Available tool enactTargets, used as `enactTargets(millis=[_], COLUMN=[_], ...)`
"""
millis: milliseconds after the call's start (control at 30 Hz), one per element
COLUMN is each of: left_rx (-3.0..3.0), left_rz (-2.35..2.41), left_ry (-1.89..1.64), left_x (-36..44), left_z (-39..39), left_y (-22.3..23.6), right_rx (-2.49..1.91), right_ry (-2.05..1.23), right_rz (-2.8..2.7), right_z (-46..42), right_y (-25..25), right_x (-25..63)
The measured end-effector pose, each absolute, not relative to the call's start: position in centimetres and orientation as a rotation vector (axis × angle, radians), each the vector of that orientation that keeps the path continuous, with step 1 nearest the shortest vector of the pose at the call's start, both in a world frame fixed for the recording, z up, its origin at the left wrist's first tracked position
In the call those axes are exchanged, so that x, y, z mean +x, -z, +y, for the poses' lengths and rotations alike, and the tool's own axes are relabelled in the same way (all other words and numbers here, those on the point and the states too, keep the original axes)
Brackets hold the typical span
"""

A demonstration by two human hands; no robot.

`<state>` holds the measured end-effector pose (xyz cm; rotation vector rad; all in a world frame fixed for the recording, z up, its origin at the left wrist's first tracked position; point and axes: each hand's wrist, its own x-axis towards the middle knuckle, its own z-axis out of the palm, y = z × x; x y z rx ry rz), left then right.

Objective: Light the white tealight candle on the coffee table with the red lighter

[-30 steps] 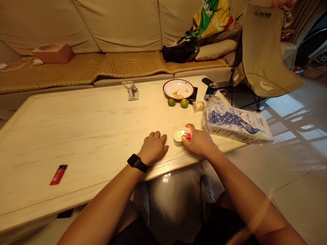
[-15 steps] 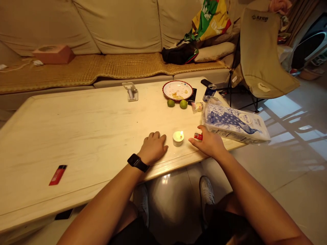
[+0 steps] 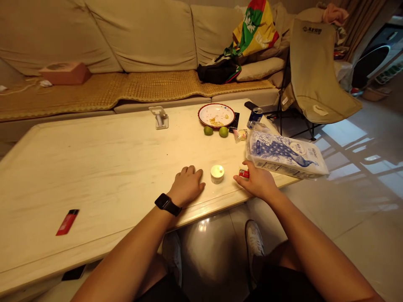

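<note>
My left hand (image 3: 187,186) rests palm down on the pale table, fingers loosely spread, with a black watch (image 3: 168,204) on its wrist. Just to its right stands a short, round white candle (image 3: 217,174); its top looks bright, and I cannot make out a distinct flame on it. On the candle's other side, my right hand (image 3: 258,181) holds a red lighter (image 3: 244,173) lying sideways, its metal end towards the candle. The thumb and index finger of that hand are apart, and its other fingers are mostly hidden. Neither hand touches the candle.
A tissue pack (image 3: 286,153) lies beyond my right hand. Behind are two limes (image 3: 223,132), a plate (image 3: 208,110) with scraps, a can (image 3: 255,116) and a white stand (image 3: 160,118). Another red lighter (image 3: 67,222) lies at left. A folding chair (image 3: 315,79) stands right.
The small bright flame seen at the candle's right edge no longer shows clearly. Both hands keep nearly the same places, and the lighter stays in my right hand. The camera view has shifted slightly.
</note>
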<state>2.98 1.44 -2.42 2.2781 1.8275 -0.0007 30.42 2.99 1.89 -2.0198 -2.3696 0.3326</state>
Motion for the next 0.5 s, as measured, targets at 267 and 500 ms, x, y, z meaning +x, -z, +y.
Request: enactTargets(millis=[267,500], left_rx=[2.306,2.299], left_rz=[1.827,1.836], left_ry=[0.016,0.025], left_x=[3.1,3.1], left_z=[1.4,1.3], left_y=[2.2,2.1], right_rx=[-1.978,-1.965], right_ry=[-0.323,-0.314], right_rz=[-2.398,-2.414], right_z=[3.0,2.9], right_y=[-1.5,-1.9], right_x=[30.1,29.1])
